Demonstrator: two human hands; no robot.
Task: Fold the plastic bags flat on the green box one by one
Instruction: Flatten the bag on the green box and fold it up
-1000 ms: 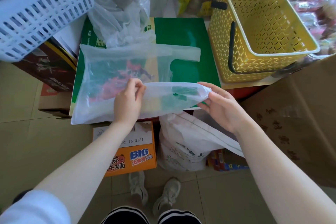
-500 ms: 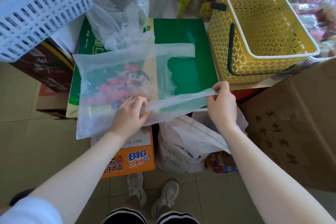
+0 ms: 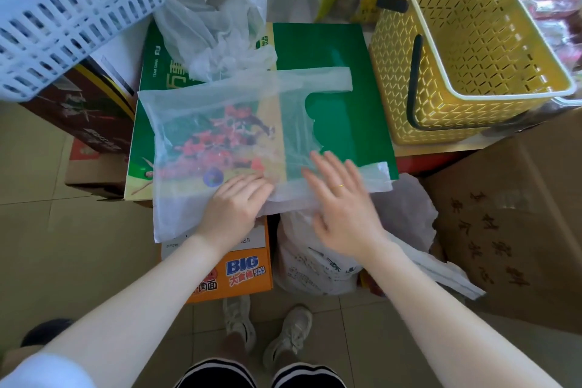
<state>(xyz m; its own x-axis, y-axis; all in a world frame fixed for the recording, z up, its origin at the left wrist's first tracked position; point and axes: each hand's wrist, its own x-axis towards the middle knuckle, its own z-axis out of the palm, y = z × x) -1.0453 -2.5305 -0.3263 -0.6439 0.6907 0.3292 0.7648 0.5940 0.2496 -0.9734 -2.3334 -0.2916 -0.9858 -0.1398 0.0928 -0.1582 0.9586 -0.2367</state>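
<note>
at the far left a white slatted basket hangs over a dark brown carton, its rim reaching close to the green box's left edge. beige floor tiles lie bare below them.

the green box sits in the middle, printed side up. a crumpled heap of clear bags rests on its far left corner. the plastic bag being worked lies spread flat across the box, handles pointing right; its near left corner hangs past the box's front edge, over an orange carton. the far handle lies on bare green, and a strip of green surface stays uncovered along the box's right side.

the left hand rests palm down on the bag's near edge at the box front, fingers straight and together, pressing. just right of it, the right hand lies flat with fingers spread wide on the bag's near handle, a ring on one finger; it is motion-blurred. the handle's tip reaches the box's near right corner.

below the right hand a white printed sack stands on the floor. at the right, a yellow basket sits just beside the box's right edge, and a big brown cardboard box fills the near right.
</note>
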